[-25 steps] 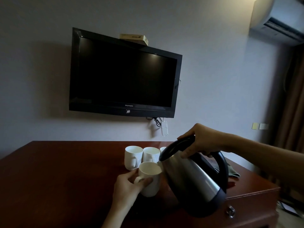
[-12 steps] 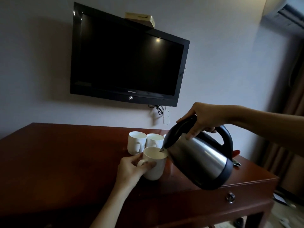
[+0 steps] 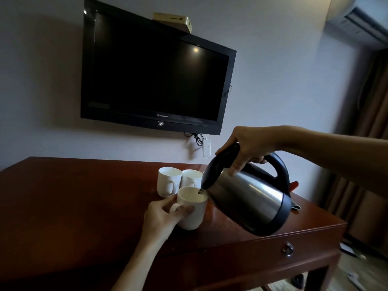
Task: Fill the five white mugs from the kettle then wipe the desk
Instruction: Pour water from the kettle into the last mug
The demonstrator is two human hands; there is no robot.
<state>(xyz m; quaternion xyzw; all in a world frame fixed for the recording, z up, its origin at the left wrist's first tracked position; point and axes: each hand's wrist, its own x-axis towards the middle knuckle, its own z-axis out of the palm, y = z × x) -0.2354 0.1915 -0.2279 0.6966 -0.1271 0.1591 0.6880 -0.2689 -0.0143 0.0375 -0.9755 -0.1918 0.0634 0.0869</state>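
Tilting kettle [image 3: 249, 200] (spout lower-left) over mug [image 3: 192, 208].

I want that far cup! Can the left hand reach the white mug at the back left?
Probably yes: the back-left white mug stands just beyond the left hand, nothing between, but that hand grips the front white mug.

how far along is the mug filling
In hand: the right hand tilts the kettle with its spout over the front mug, which the left hand grips by the handle. Two more mugs stand behind; whether they are full cannot be told, and any others are hidden. Left: remaining mugs, then wiping the desk, where droplets show.
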